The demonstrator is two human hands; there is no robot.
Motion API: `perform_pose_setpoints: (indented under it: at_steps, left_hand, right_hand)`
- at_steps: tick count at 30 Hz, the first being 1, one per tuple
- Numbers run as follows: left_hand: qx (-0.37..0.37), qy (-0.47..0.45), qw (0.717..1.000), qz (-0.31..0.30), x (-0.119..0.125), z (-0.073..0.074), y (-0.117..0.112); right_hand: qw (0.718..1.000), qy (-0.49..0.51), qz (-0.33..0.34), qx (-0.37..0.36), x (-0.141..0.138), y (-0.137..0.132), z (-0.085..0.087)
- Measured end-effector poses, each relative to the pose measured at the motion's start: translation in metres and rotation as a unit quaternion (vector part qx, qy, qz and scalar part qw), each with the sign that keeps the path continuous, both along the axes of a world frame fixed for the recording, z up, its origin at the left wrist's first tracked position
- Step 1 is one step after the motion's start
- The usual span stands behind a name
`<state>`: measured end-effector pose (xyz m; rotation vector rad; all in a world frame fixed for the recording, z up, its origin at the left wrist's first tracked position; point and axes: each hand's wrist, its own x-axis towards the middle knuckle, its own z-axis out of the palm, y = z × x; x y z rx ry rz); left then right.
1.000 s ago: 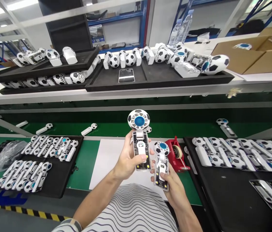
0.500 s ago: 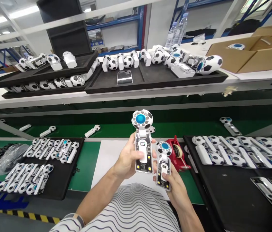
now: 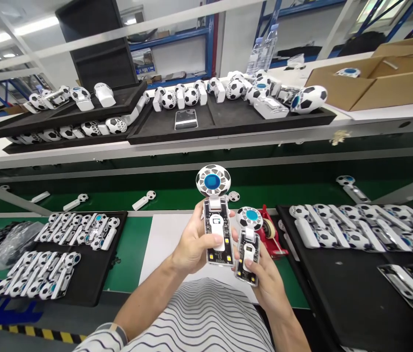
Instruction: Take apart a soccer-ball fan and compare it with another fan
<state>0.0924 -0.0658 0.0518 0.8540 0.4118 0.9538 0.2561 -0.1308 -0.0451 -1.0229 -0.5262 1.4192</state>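
My left hand (image 3: 189,244) is closed around the larger-looking soccer-ball handheld device (image 3: 213,182), its thumb lying on the white button strip. The device stands upright, with a blue-centred round head and a clear case showing a black circuit board, yellow squares and a small lit display. Just right and lower, my right hand (image 3: 267,276) grips a second soccer-ball handheld device (image 3: 250,217) of the same look, thumb on its white strip. The two devices are side by side, and some fingers are hidden behind them. Beneath both hands lies a white sheet (image 3: 158,244).
A red tape dispenser (image 3: 272,239) stands behind my right hand. Black trays with rows of similar devices lie left (image 3: 92,274) and right (image 3: 356,293). On the shelf above are another black tray (image 3: 199,115) and a cardboard box (image 3: 393,90). A plastic bag (image 3: 15,244) lies far left.
Both devices stay in my hands, nearly in place. My left thumb has slid slightly right on the strip, and the left device's display looks different. The view has shifted a little.
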Motion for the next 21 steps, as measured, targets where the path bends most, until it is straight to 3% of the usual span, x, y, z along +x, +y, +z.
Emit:
perform_pose_setpoints:
  at_steps: [11, 21]
  left_hand:
    - [0.004, -0.012, 1.0, -0.021, 0.002, -0.001, 0.003]
    - [-0.031, -0.003, 0.998, 0.056, 0.016, -0.013, 0.01]
  right_hand:
    - [1.0, -0.013, 0.018, 0.009, 0.004, -0.007, -0.005]
    - [0.999, -0.021, 0.036, 0.019, 0.01, -0.009, -0.016]
